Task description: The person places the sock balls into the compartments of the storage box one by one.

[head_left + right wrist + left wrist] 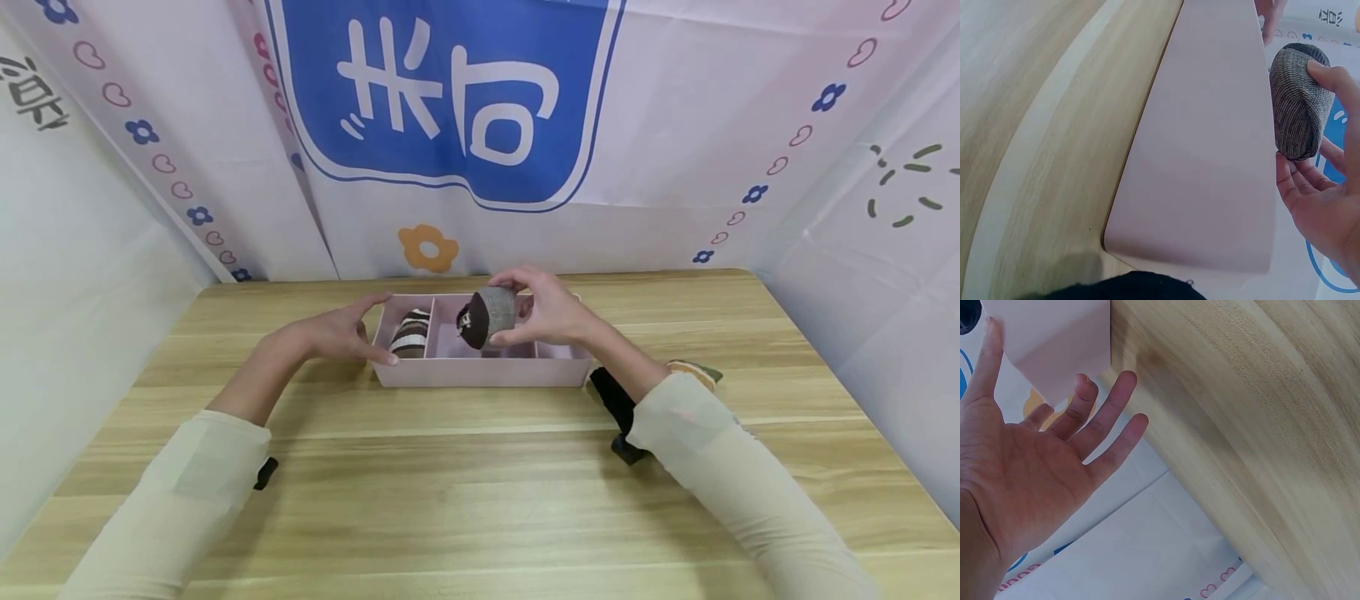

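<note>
A pink divided box (480, 373) stands on the table near the back. My left hand (336, 332) spans its left end, thumb at the front rim and index finger at the back; the other fingers are spread in the left wrist view. My right hand (553, 310) holds a rolled sock (498, 312) above the middle of the box, thumb on one side and fingers on the other. The sock is ribbed grey with a dark brown end. In the left compartment lies a rolled brown-and-white striped sock (409, 335).
Beside the right forearm lie a black item (613, 400) and a tan-and-green piece of fabric (697, 372), partly hidden by the sleeve. A small black object (266, 473) shows by the left sleeve. Printed white cloth (660, 167) hangs behind the wooden table (465, 492).
</note>
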{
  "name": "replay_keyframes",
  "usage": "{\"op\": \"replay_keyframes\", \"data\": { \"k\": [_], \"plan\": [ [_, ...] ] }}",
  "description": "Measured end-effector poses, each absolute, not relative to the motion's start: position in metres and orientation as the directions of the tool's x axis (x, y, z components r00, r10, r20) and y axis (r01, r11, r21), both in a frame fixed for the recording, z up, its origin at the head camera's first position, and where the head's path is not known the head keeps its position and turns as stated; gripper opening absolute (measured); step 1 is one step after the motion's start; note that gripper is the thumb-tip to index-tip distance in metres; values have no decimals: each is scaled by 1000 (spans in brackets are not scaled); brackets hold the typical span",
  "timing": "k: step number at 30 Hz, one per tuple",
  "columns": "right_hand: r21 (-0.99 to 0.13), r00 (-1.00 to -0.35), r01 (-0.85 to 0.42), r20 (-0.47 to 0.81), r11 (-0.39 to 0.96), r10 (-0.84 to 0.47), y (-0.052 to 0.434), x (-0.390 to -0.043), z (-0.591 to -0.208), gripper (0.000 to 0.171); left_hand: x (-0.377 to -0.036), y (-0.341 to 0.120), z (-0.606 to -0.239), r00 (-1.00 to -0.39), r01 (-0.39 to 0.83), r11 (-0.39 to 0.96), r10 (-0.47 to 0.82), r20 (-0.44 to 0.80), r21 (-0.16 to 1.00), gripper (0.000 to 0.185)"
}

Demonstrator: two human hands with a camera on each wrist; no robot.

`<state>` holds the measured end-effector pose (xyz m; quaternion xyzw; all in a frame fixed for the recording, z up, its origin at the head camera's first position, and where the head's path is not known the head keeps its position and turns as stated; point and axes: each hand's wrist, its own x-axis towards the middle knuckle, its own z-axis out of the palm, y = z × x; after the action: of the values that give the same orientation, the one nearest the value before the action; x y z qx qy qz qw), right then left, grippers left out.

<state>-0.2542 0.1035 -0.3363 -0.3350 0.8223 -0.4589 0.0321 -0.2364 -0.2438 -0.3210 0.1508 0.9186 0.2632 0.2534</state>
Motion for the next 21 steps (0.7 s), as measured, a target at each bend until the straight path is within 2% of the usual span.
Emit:
{"op": "replay_keyframes", "data": {
  "k": [21],
  "plan": [
    [-777,-771,-521,251,352,-585,89,-257,-339,71,-238,-244,-324,-825,128,811,406,-392,571,119]
  ]
}}
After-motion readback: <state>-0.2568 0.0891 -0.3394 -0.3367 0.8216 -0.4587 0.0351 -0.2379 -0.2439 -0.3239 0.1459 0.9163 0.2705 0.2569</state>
